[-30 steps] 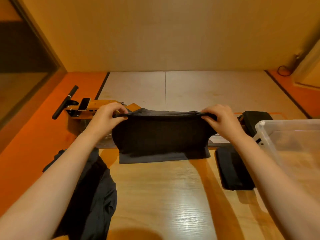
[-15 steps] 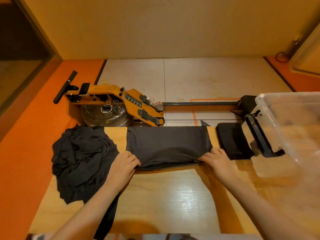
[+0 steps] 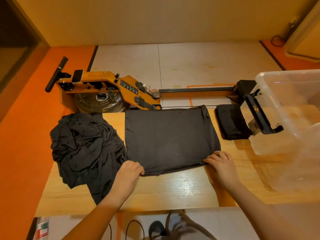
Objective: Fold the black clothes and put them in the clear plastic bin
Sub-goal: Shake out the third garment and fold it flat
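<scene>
A black garment [image 3: 170,137] lies folded flat as a rectangle in the middle of the wooden table [image 3: 173,191]. My left hand [image 3: 129,174] pinches its near left corner and my right hand [image 3: 220,164] pinches its near right corner. A crumpled heap of black clothes [image 3: 83,146] sits at the table's left and hangs over the near edge. A small folded black piece [image 3: 231,122] lies at the right, beside the clear plastic bin [image 3: 290,118], which stands at the table's right end with a black latch handle [image 3: 259,115] on its side.
A wooden rowing machine [image 3: 107,89] with a water tank and a long rail stands on the floor just beyond the table's far edge. Orange floor runs along the left. Cables and a shoe show below the table's near edge.
A second ago both hands held the garment up in the air. They have since laid it flat on the table and drawn its near edge toward me, and the view has tilted downward.
</scene>
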